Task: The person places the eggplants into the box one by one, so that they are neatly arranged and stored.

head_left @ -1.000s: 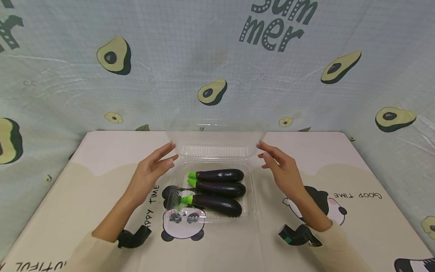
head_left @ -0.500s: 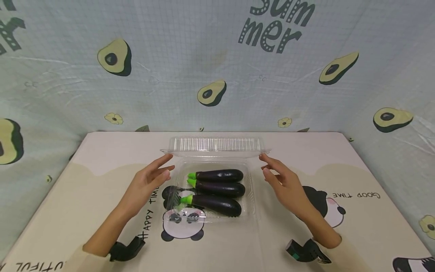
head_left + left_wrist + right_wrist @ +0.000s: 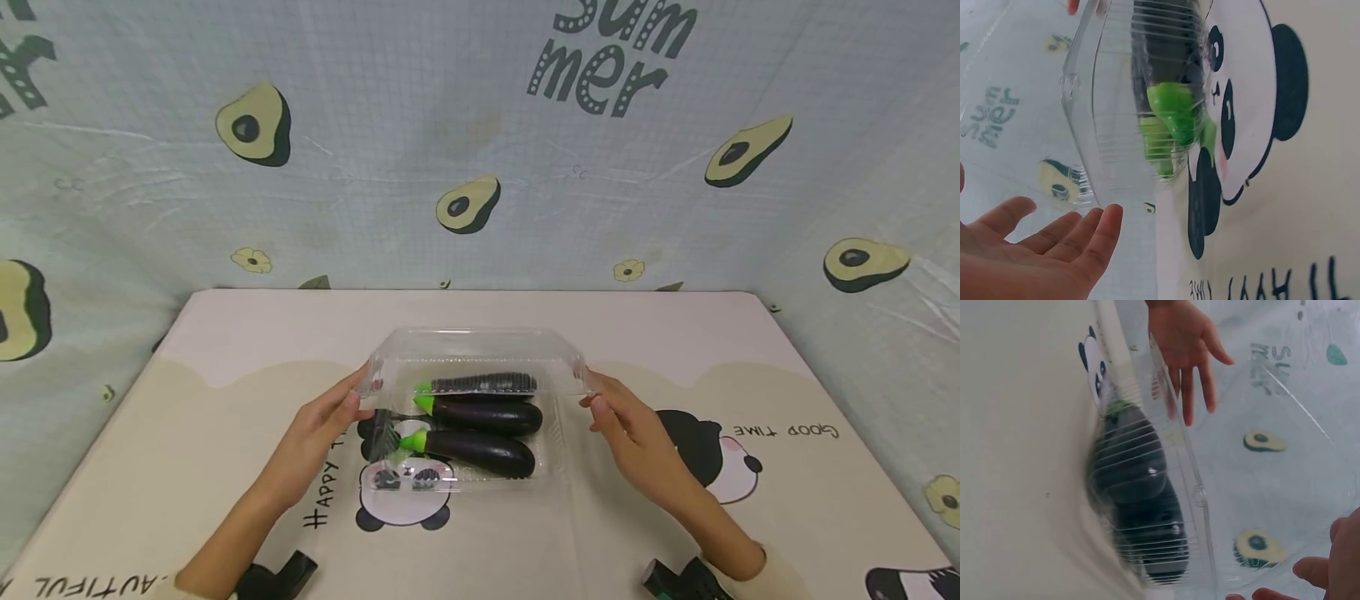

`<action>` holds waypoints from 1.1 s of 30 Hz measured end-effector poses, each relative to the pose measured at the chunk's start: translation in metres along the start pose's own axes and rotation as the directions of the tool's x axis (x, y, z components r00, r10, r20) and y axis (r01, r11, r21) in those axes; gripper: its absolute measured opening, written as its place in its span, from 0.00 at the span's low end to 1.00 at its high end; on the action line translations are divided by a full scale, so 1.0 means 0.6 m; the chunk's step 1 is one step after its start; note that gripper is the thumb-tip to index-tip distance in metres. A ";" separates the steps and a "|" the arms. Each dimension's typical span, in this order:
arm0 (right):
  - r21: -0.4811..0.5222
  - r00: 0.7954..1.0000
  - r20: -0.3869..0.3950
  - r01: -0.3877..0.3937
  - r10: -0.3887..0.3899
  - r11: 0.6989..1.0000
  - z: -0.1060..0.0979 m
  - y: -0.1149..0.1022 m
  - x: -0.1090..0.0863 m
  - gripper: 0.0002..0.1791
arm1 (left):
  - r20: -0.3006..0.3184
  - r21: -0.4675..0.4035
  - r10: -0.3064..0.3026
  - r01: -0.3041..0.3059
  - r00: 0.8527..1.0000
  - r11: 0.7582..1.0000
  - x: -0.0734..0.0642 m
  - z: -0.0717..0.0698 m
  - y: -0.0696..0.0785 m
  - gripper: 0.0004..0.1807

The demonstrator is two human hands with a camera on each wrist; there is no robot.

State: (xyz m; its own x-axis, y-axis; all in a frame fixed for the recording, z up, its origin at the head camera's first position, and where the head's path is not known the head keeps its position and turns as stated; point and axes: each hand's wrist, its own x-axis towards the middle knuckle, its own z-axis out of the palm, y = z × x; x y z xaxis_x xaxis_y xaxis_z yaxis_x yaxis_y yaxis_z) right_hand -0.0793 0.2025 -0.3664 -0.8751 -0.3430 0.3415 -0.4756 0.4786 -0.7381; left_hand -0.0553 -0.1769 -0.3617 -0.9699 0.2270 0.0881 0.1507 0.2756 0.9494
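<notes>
A clear plastic clamshell box lies on the table with three dark eggplants side by side in it. The front eggplant and the middle eggplant show directly; the back eggplant is seen through the lid. Hinged at the back, the lid stands raised and leans forward over the box. My left hand touches the lid's left corner with extended fingers, thumb apart, as the left wrist view shows. At the lid's right corner, my right hand has its fingers against the edge; its fingertips are partly hidden.
A printed cloth with panda drawings covers the table. Behind it hangs a pale curtain with avocado prints, which also runs down both sides. Each wrist wears a black camera, like the left one.
The lid has swung from leaning back to leaning forward over the box. Both hands have drawn toward the body along its sides. The eggplants have stayed in place.
</notes>
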 end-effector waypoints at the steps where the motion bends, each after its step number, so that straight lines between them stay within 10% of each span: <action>1: 0.003 1.000 0.011 -0.002 0.002 1.000 0.001 0.001 -0.003 0.24 | 0.000 0.002 0.002 -0.002 1.000 1.000 -0.002 0.001 -0.002 0.26; 33: 0.070 0.963 0.219 -0.178 0.159 0.982 0.028 0.020 -0.072 0.27 | 0.061 -0.015 -0.130 0.131 0.990 0.991 -0.034 0.011 -0.043 0.27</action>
State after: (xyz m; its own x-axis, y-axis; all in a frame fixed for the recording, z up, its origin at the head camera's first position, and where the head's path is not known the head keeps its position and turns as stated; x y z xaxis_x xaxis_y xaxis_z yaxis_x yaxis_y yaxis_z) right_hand -0.0455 0.2095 -0.3999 -0.8985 -0.4308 0.0841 -0.3048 0.4746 -0.8257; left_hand -0.0384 -0.1823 -0.3899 -0.9679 0.2453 -0.0548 0.0192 0.2894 0.9570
